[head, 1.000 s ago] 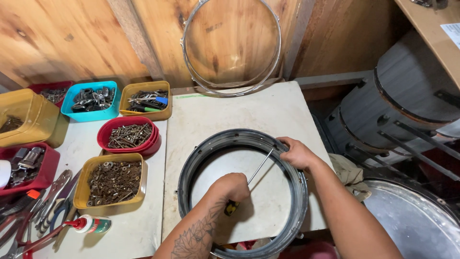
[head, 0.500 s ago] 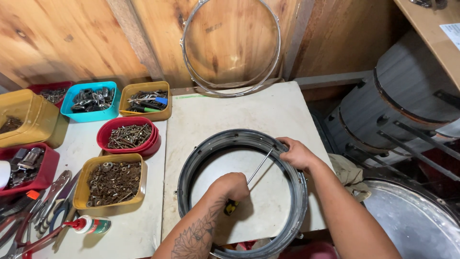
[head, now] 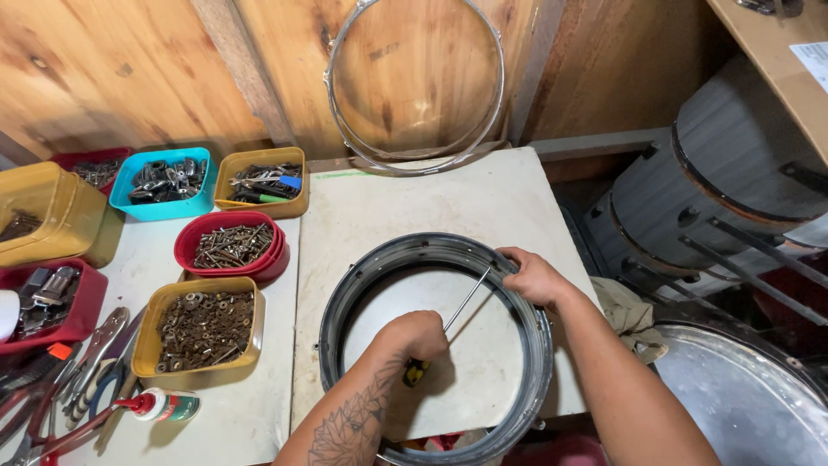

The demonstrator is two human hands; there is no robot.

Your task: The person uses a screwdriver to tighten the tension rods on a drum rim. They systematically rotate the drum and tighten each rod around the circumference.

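Note:
A dark round drum hoop lies flat on a white board in front of me. My left hand is inside the ring, closed around the yellow-and-black handle of a screwdriver. Its thin metal shaft slants up and right to the hoop's inner rim. My right hand rests on the hoop's right rim, fingers curled over the edge just beside the screwdriver tip.
A chrome hoop leans on the wooden wall behind. To the left stand tubs of hardware: yellow, red, blue, another yellow. Pliers and a small glue bottle lie at lower left. Drum shells sit to the right.

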